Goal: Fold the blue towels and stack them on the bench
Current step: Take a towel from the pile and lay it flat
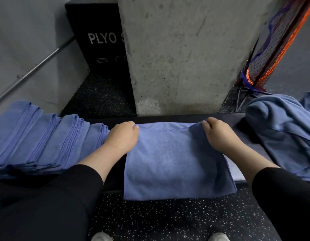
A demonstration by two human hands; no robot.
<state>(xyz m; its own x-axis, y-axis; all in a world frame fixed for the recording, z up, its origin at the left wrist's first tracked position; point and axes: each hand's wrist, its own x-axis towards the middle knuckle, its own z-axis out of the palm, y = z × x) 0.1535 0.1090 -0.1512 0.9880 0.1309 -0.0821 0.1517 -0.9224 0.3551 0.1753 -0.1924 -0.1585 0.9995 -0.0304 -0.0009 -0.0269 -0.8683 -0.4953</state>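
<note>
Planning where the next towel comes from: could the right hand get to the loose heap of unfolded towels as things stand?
Probably yes, once free. The unfolded heap lies just right of the right hand on the bench, nothing between. But that hand now pinches a corner of the towel, as does the left hand.

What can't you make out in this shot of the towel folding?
Head view:
- Plyo box: lettering cut off by the concrete pillar.
- Folded towels: count unclear, left edge crops them.
- Unfolded towel pile: cropped at right.
- Left hand and right hand: fingertips hidden in the towel.
</note>
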